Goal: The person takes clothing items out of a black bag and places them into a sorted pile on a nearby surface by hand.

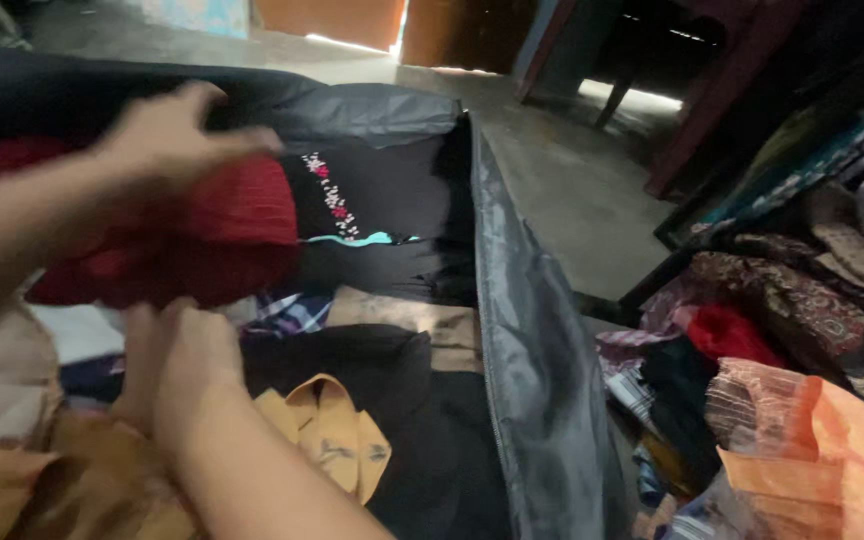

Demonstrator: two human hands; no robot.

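grey bag [537,360] of clothes, hands [180,135] on red garment [222,235]

The red garment [222,235] under the left hand [167,135] is a ribbed, matt knit, and the black cloth [382,200] beside it is smooth with stitched embroidery. The grey bag wall [532,380] has a faint synthetic sheen; the floor [572,190] looks like rough, dull concrete.
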